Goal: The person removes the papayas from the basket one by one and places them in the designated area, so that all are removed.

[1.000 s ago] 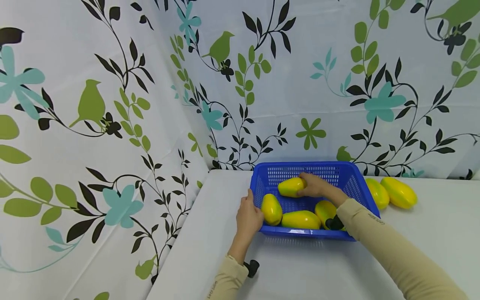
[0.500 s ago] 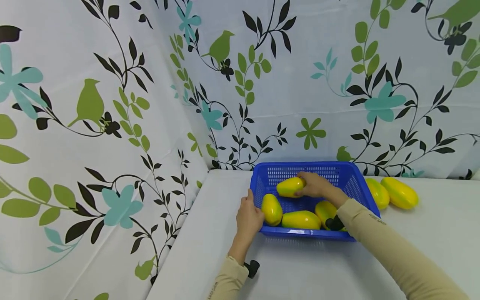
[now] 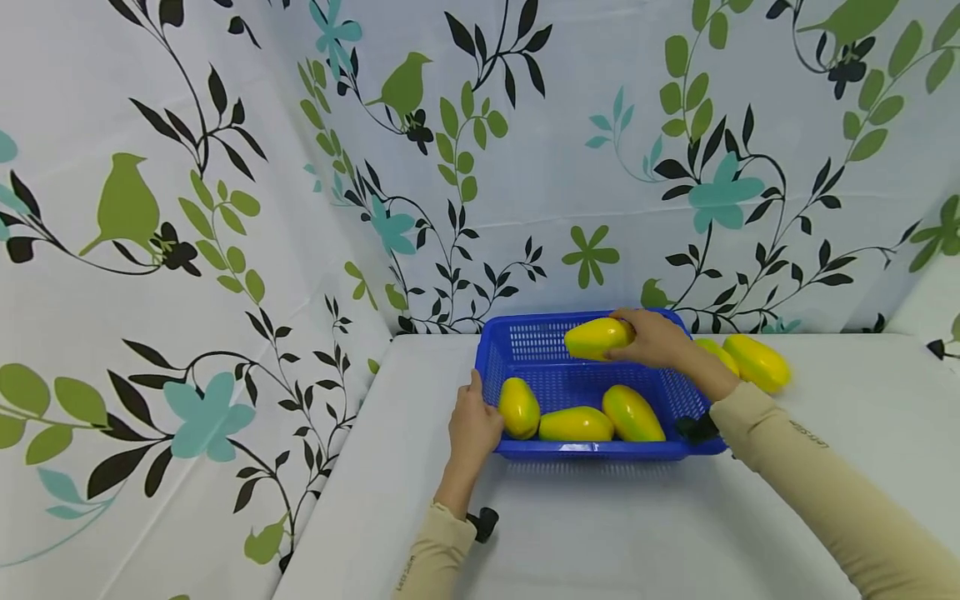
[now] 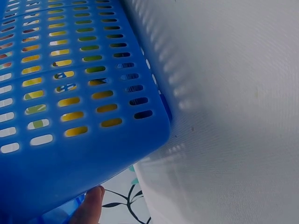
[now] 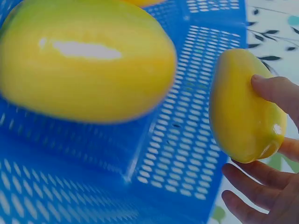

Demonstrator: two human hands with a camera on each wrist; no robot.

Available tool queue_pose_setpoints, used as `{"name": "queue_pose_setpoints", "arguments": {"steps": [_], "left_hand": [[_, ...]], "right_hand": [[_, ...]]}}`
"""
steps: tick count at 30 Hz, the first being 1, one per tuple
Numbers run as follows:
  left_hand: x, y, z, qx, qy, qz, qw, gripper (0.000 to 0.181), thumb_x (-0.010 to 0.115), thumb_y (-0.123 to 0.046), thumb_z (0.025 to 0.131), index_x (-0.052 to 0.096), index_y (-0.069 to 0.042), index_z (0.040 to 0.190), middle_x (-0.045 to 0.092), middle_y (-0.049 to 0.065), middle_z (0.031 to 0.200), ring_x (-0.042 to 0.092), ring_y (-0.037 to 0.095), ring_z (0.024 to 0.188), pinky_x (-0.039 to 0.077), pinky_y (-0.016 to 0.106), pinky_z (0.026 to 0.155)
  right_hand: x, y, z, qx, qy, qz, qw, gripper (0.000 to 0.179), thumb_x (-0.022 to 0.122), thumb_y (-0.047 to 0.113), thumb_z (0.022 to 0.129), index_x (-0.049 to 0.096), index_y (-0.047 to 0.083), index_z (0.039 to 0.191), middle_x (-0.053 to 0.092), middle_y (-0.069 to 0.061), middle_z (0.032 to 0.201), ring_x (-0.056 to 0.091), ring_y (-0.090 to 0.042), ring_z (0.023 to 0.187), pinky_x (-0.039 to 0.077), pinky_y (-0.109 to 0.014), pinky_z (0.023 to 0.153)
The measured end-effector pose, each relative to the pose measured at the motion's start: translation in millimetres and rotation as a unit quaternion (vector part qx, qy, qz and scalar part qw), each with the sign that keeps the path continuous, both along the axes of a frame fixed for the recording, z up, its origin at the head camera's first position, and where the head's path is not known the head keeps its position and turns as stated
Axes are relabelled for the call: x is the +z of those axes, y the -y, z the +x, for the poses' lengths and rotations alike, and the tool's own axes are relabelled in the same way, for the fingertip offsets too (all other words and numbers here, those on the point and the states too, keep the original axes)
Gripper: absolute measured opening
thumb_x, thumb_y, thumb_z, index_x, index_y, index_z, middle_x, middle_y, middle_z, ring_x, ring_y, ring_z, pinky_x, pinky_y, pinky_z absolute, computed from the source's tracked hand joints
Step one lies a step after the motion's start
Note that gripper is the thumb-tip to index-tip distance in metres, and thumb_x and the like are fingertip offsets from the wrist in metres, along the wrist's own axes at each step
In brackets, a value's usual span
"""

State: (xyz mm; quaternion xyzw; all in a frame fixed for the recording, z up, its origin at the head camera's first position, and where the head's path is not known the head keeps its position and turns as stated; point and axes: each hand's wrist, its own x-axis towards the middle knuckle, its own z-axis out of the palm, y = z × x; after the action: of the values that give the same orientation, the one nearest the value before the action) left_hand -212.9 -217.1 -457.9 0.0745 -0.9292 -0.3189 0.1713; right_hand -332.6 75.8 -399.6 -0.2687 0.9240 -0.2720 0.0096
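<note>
My right hand (image 3: 651, 337) grips a yellow papaya (image 3: 597, 338) with a green tinge, raised over the back part of the blue plastic basket (image 3: 592, 450). In the right wrist view the thumb presses one side of this papaya (image 5: 243, 107), with fingers around its lower end. My left hand (image 3: 474, 423) holds the basket's left rim near the front corner; a fingertip (image 4: 93, 198) shows at the rim in the left wrist view. Inside the basket, along its front, lie a left papaya (image 3: 519, 408), a middle papaya (image 3: 576, 424) and a right papaya (image 3: 632, 413).
Two more papayas lie outside, behind the basket's right side; the outer papaya (image 3: 757, 362) shows more fully than the partly hidden inner papaya (image 3: 716, 352). The white table (image 3: 585, 533) meets a patterned curtain (image 3: 525, 225) at the back and left.
My right hand has lifted the papaya up from the basket floor, slightly back and right. The left hand keeps its place on the rim. The head view has shifted a little.
</note>
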Motion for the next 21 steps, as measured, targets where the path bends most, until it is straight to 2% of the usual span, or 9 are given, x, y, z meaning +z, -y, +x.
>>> {"name": "queue_pose_setpoints", "arguments": {"steps": [4, 9, 16, 21], "left_hand": [[0.1, 0.2, -0.6, -0.002, 0.002, 0.002, 1.0000, 0.066, 0.056, 0.006, 0.081, 0.040, 0.009, 0.145, 0.056, 0.031, 0.122, 0.057, 0.029, 0.073, 0.051, 0.041, 0.060], [2.0, 0.3, 0.9, 0.002, 0.002, 0.003, 1.0000, 0.067, 0.056, 0.006, 0.081, 0.040, 0.009, 0.145, 0.056, 0.031, 0.121, 0.053, 0.027, 0.069, 0.045, 0.036, 0.054], [1.2, -0.7, 1.8, 0.005, 0.012, 0.005, 0.9999, 0.067, 0.057, 0.005, 0.081, 0.040, 0.008, 0.145, 0.056, 0.031, 0.122, 0.056, 0.028, 0.074, 0.049, 0.040, 0.060], [2.3, -1.9, 1.4, 0.004, 0.004, 0.004, 1.0000, 0.066, 0.057, 0.006, 0.081, 0.040, 0.009, 0.145, 0.056, 0.031, 0.122, 0.057, 0.029, 0.076, 0.050, 0.041, 0.061]], "right_hand": [[12.9, -24.1, 8.1, -0.013, -0.020, -0.020, 0.9995, 0.072, 0.075, 0.036, 0.085, 0.049, -0.004, 0.139, 0.063, -0.022, 0.114, 0.060, -0.033, 0.096, 0.049, -0.051, 0.083], [22.7, -55.3, 14.6, -0.044, -0.016, -0.036, 0.9982, 0.079, 0.073, 0.038, 0.086, 0.042, -0.007, 0.142, 0.057, -0.029, 0.125, 0.056, -0.044, 0.110, 0.045, -0.059, 0.091], [15.7, -92.1, 21.4, -0.087, -0.014, -0.032, 0.9956, 0.082, 0.072, 0.043, 0.087, 0.040, -0.007, 0.142, 0.054, -0.033, 0.128, 0.052, -0.050, 0.113, 0.043, -0.065, 0.091], [7.2, -115.1, 26.9, -0.107, -0.013, -0.034, 0.9936, 0.083, 0.071, 0.043, 0.087, 0.038, -0.009, 0.142, 0.050, -0.035, 0.131, 0.050, -0.053, 0.114, 0.040, -0.068, 0.092]]}}
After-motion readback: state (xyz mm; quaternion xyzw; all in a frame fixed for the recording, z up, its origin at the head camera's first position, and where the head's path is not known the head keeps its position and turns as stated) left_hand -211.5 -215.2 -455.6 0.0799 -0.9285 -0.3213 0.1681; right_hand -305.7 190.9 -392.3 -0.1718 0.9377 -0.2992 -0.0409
